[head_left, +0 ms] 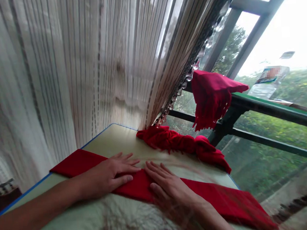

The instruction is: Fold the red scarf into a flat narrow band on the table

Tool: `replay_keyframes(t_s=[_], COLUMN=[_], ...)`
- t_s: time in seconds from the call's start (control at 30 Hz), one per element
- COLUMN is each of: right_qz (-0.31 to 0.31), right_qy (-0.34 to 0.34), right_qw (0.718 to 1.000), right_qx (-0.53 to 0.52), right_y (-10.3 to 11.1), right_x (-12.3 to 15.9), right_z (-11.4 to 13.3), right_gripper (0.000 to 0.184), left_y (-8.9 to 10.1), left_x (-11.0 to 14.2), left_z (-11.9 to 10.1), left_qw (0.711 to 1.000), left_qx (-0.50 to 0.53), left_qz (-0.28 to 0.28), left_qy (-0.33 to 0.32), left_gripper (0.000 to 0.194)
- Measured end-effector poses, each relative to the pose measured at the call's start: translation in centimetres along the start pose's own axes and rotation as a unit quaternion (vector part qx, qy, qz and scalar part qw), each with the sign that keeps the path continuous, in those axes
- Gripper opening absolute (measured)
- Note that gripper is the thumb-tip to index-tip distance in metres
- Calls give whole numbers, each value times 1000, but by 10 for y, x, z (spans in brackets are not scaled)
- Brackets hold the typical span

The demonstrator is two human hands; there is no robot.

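A long red scarf [141, 188], folded into a flat strip, lies across the pale table [100, 135]. On its left part rests my left hand [115, 173], palm down with the fingers spread. My right hand [165, 182] lies flat on the scarf's middle, fingers stretched out and close to the left fingertips. Neither hand grips anything. Past the hands, a bunched pile of red cloth [181, 142] sits along the table's far right edge. Dark hair strands blur the lower part of the view.
A red fringed scarf [212, 94] hangs over the window rail [272, 109] at right. A clear bottle [264, 85] with a label stands on the ledge. Striped sheer curtains [82, 63] with a beaded edge hang behind the table.
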State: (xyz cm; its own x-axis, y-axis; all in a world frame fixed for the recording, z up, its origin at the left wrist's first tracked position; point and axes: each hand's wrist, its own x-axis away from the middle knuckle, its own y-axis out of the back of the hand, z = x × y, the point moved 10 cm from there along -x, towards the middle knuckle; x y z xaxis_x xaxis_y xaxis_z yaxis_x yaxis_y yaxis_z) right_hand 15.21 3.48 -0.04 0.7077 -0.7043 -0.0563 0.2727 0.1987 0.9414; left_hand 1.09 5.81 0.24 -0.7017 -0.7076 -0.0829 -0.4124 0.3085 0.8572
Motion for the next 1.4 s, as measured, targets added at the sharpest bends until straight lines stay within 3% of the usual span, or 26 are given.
replay_keyframes(t_s=[0.2, 0.43, 0.53, 0.67, 0.8, 0.93, 1.07, 1.2, 1.4], right_qz=[12, 44, 35, 21, 2, -11, -31, -44, -26], right_qy=[-19, 1, -11, -33, -72, -96, -87, -58, -67], right_qw=[999, 999, 999, 999, 997, 995, 996, 997, 997], right_qx=[27, 0, -5, -2, 10, 14, 14, 19, -1], right_y=[-3, -4, -2, -2, -2, 4, 14, 16, 2], right_x=[6, 10, 13, 16, 16, 16, 16, 13, 13], right_z=[-1, 3, 0, -7, -18, -27, -32, -28, -25], right_gripper=[66, 69, 75, 87, 96, 103, 81, 68, 88], left_y=[-8, -12, -11, -9, -9, -3, 10, 12, -16], left_x=[8, 12, 14, 12, 6, 2, -11, -35, -40], left_z=[-3, -12, -6, 5, 12, 11, 13, -5, -30], left_qw=[993, 984, 984, 986, 981, 984, 986, 992, 985], left_qx=[-117, -137, -146, -150, -158, -144, -133, -120, -141], left_qz=[29, 114, 105, 74, 81, 69, 51, 30, 100], left_qy=[-19, -27, -9, 29, 77, 75, 84, 38, 2], left_gripper=[62, 52, 57, 78, 85, 84, 61, 54, 76])
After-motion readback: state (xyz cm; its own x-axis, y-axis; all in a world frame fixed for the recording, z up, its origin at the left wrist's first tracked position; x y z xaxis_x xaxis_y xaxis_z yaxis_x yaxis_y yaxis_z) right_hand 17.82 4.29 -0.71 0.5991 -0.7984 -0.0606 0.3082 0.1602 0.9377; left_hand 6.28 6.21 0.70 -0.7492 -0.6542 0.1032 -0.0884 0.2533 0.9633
